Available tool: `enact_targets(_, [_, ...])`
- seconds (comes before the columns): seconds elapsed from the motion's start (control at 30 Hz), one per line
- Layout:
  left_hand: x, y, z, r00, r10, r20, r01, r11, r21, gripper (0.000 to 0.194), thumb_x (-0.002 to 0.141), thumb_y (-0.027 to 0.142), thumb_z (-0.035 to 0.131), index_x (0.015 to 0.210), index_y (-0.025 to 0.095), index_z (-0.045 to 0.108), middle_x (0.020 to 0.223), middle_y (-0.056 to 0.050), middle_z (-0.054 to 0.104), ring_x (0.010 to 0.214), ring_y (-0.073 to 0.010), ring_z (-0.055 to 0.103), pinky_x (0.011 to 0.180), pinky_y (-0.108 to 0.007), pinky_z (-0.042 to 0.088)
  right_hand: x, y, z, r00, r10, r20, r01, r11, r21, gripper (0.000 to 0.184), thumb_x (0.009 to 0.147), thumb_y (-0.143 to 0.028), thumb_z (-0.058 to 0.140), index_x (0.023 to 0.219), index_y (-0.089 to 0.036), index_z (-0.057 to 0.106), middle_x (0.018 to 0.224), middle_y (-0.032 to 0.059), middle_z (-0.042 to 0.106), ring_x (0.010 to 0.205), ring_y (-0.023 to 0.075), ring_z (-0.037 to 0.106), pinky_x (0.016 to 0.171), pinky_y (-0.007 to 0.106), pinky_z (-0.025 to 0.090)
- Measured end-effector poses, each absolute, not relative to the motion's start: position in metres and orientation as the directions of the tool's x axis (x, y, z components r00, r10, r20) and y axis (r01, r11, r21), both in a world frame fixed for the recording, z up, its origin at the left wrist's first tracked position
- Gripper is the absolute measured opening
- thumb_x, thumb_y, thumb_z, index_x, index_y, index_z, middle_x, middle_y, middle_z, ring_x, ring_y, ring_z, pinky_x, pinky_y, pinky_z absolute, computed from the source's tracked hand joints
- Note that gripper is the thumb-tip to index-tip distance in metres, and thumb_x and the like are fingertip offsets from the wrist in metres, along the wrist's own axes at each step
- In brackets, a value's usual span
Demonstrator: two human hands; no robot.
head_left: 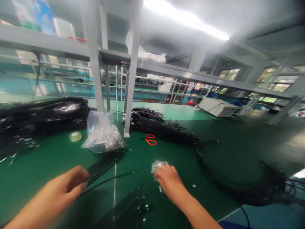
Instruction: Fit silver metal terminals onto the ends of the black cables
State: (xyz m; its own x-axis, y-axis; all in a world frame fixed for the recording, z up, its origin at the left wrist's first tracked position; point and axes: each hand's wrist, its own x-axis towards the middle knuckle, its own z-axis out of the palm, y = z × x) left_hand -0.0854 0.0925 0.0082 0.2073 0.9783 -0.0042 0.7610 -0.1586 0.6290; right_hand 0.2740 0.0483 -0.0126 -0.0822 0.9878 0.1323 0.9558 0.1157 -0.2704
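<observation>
My left hand (68,186) is closed around a thin bunch of black cables (105,165) that fans out to the right over the green table (43,159). My right hand (168,179) rests palm down on a small heap of little silver metal parts (157,165), its fingers curled over them; whether it grips any is hidden. A clear plastic bag (103,135) of the same silver parts lies just beyond the cables. More cables with metal ends (133,210) lie near the front edge between my arms.
Large piles of black cables lie at the far left (40,116), behind the grey post (152,122) and along the right (250,184). Red-handled scissors (151,140) and a roll of tape (75,136) lie mid-table. Grey shelf posts (130,95) stand behind; a white box (218,106) sits far right.
</observation>
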Motion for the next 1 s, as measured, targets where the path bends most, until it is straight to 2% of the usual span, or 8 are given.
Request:
enact_targets(0.2, [-0.028, 0.074, 0.054, 0.398, 0.916, -0.055, 0.642, -0.234, 0.730, 0.023, 0.083, 0.042, 0.044, 0.091, 0.024, 0.056, 0.087, 0.001, 0.066, 0.081, -0.0194, 0.062, 0.072, -0.025, 0.046, 0.276, 0.058, -0.018, -0.172, 0.977, 0.123, 0.929, 0.202, -0.309, 0.018, 0.071, -0.002, 0.053, 0.066, -0.019, 0.059, 0.081, 0.0066, 0.063, 0.084, 0.0241, 0.053, 0.077, 0.037, 0.034])
enact_targets(0.4, [0.026, 0.046, 0.057, 0.516, 0.851, 0.096, 0.522, -0.401, 0.753, 0.028, 0.083, 0.020, 0.047, 0.108, 0.027, 0.058, 0.092, 0.002, 0.067, 0.083, -0.0149, 0.062, 0.074, -0.020, 0.045, 0.261, 0.032, 0.018, -0.061, 0.991, 0.115, 0.796, 0.118, -0.593, 0.014, 0.088, -0.017, 0.038, 0.080, -0.021, 0.049, 0.069, -0.0003, 0.054, 0.064, 0.0152, 0.051, 0.059, 0.026, 0.041])
enact_targets(0.47, [0.037, 0.039, 0.055, 0.534, 0.832, 0.151, 0.557, -0.481, 0.677, 0.033, 0.084, 0.016, 0.043, 0.110, 0.029, 0.060, 0.092, 0.001, 0.066, 0.081, -0.0146, 0.063, 0.072, -0.020, 0.045, 0.250, 0.021, 0.025, -0.007, 0.998, 0.067, 0.539, 0.060, -0.840, 0.013, 0.091, -0.025, 0.038, 0.084, -0.021, 0.048, 0.068, -0.0021, 0.051, 0.062, 0.0133, 0.050, 0.056, 0.024, 0.042])
enact_targets(0.53, [0.043, 0.034, 0.051, 0.543, 0.820, 0.181, 0.604, -0.532, 0.593, 0.037, 0.087, 0.016, 0.037, 0.110, 0.032, 0.062, 0.089, 0.000, 0.064, 0.074, -0.0142, 0.064, 0.066, -0.020, 0.046, 0.239, 0.011, 0.027, 0.032, 0.999, -0.001, 0.119, -0.005, -0.993, 0.011, 0.089, -0.031, 0.044, 0.086, -0.021, 0.048, 0.068, -0.0028, 0.050, 0.062, 0.0125, 0.049, 0.056, 0.024, 0.041])
enact_targets(0.6, [0.045, 0.032, 0.048, 0.551, 0.815, 0.182, 0.630, -0.548, 0.551, 0.040, 0.088, 0.015, 0.034, 0.110, 0.033, 0.062, 0.084, 0.000, 0.063, 0.067, -0.0132, 0.063, 0.059, -0.018, 0.045, 0.229, 0.004, 0.026, 0.036, 0.997, -0.064, -0.199, -0.056, -0.978, 0.014, 0.086, -0.033, 0.053, 0.085, -0.020, 0.049, 0.067, -0.0032, 0.049, 0.061, 0.0117, 0.047, 0.056, 0.023, 0.039])
enact_targets(0.7, [0.043, 0.031, 0.043, 0.586, 0.795, 0.157, 0.625, -0.566, 0.537, 0.042, 0.085, 0.013, 0.036, 0.110, 0.034, 0.063, 0.082, 0.000, 0.063, 0.063, -0.0123, 0.063, 0.056, -0.017, 0.044, 0.222, -0.002, 0.025, 0.017, 0.992, -0.124, -0.381, -0.108, -0.918, 0.017, 0.082, -0.033, 0.060, 0.084, -0.019, 0.051, 0.067, -0.0024, 0.051, 0.061, 0.0110, 0.047, 0.058, 0.023, 0.037])
enact_targets(0.8, [0.044, 0.030, 0.042, 0.598, 0.792, 0.125, 0.644, -0.568, 0.512, 0.042, 0.084, 0.013, 0.039, 0.109, 0.034, 0.063, 0.082, 0.000, 0.064, 0.062, -0.0121, 0.063, 0.055, -0.016, 0.044, 0.224, -0.005, 0.027, 0.021, 0.994, -0.110, -0.349, -0.096, -0.932, 0.020, 0.080, -0.035, 0.063, 0.083, -0.018, 0.054, 0.067, -0.0022, 0.052, 0.063, 0.0117, 0.048, 0.060, 0.024, 0.037])
enact_targets(1.0, [0.047, 0.027, 0.042, 0.576, 0.810, 0.110, 0.645, -0.533, 0.548, 0.037, 0.083, 0.012, 0.041, 0.103, 0.032, 0.065, 0.083, 0.000, 0.066, 0.065, -0.0138, 0.064, 0.058, -0.018, 0.044, 0.224, -0.006, 0.038, -0.017, 0.999, -0.041, 0.143, -0.038, -0.989, 0.025, 0.082, -0.042, 0.059, 0.081, -0.017, 0.059, 0.066, -0.0012, 0.054, 0.066, 0.0143, 0.050, 0.064, 0.027, 0.038])
